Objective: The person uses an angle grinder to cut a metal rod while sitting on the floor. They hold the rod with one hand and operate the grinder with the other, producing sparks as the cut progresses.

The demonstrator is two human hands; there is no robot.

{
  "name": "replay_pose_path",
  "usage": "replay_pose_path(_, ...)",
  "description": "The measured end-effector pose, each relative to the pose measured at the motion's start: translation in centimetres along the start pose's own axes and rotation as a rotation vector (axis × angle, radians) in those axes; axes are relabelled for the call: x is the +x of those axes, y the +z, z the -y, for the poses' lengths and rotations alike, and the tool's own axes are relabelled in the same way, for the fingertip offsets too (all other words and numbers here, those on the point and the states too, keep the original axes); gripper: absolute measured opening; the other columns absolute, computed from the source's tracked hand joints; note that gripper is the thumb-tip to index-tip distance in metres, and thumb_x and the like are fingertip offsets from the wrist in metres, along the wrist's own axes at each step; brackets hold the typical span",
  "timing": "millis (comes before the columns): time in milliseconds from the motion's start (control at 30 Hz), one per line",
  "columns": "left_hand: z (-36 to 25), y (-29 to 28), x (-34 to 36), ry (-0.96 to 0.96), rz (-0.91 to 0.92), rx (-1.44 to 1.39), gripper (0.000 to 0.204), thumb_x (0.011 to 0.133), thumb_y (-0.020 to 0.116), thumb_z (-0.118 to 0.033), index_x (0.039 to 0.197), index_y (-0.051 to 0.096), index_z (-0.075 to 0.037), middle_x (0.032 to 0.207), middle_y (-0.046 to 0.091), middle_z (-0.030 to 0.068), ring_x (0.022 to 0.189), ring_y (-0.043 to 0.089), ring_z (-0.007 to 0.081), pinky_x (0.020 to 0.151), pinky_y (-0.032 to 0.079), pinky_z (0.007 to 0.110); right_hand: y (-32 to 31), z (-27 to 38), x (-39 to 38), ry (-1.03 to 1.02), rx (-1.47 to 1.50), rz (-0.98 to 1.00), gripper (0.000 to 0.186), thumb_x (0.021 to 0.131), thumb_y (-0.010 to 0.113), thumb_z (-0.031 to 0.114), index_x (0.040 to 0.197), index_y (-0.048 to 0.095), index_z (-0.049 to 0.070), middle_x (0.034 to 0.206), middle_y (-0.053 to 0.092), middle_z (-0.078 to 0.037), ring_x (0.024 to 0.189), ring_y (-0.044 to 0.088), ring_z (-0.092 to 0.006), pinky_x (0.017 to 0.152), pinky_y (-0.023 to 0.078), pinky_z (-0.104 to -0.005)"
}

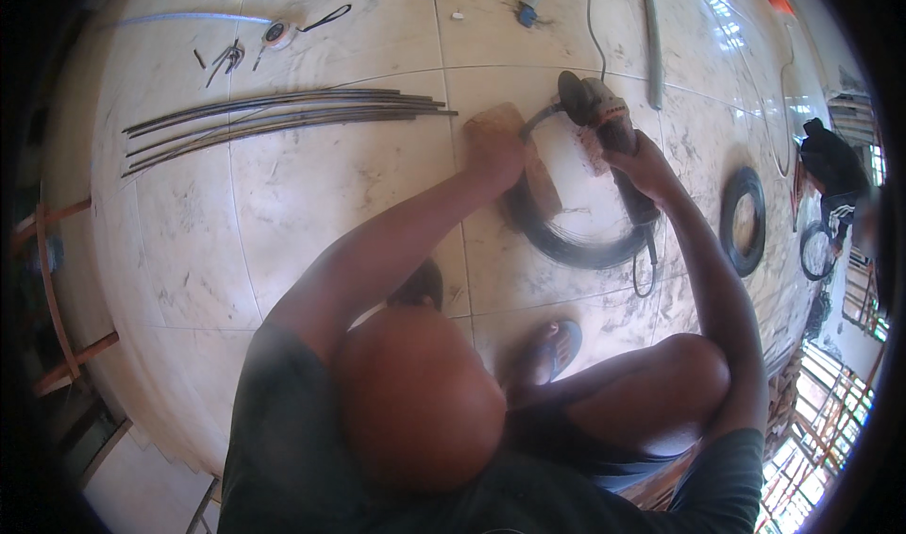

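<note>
My right hand [640, 161] grips the body of an angle grinder [604, 114], whose dark disc [569, 91] points toward a brown block [500, 119] on the tiled floor. My left hand [493, 152] presses down on a coil of dark wire [566, 237] where it crosses that block. The wire loop curves from the block around under the grinder. The grinder's black cord [590, 15] runs away toward the top. My knees and a sandalled foot [555, 345] fill the lower part of the view.
A bundle of long thin metal rods [283, 117] lies on the floor at the left. Small metal pieces [226, 58] and a tape measure [276, 34] lie beyond it. Another dark wire coil [743, 218] lies at the right. A grey tube [651, 34] runs along the floor. A person crouches at the far right [835, 171].
</note>
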State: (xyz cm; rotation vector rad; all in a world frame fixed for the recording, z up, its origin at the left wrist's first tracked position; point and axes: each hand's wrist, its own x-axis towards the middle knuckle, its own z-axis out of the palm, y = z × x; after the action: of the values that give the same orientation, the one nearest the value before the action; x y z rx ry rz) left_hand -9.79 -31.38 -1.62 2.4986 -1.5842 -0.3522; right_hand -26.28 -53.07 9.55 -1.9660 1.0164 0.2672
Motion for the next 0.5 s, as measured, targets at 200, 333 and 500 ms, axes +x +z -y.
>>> replay_pose_path(200,-0.4,-1.2,0.2,-0.019,0.112,-0.008,0.043,0.106,0.052,-0.037,0.095,0.077,-0.005,0.088,0.076,0.0151,0.084,0.076,0.0351,0.07,0.061,0.049,-1.4,0.1,-0.7,0.028,0.113,0.02,0.049,0.091,0.075,0.025,0.129,0.06,-0.002,0.1,0.069,-0.008,0.085,0.065,-0.0157,0.077,0.054,-0.0326)
replay_pose_path(333,-0.2,-2.0,0.2,-0.055,0.14,-0.167,0.041,0.105,0.054,-0.039,0.102,0.073,-0.004,0.091,0.075,0.0164,0.088,0.075,0.0377,0.075,0.06,0.051,-1.9,-0.2,-1.0,0.036,0.167,-0.004,0.047,0.092,0.074,0.026,0.128,0.06,-0.002,0.097,0.068,-0.007,0.08,0.064,-0.0146,0.073,0.053,-0.032)
replay_pose_path(500,-1.0,-1.8,0.6,-0.184,0.006,-0.29,0.041,0.098,0.06,-0.039,0.109,0.065,0.0,0.099,0.072,0.0222,0.094,0.072,0.0414,0.081,0.058,0.053,-2.8,0.0,-2.0,0.04,0.227,0.031,0.056,0.09,0.076,0.031,0.13,0.059,-0.004,0.101,0.069,-0.011,0.084,0.066,-0.0162,0.076,0.054,-0.0319)
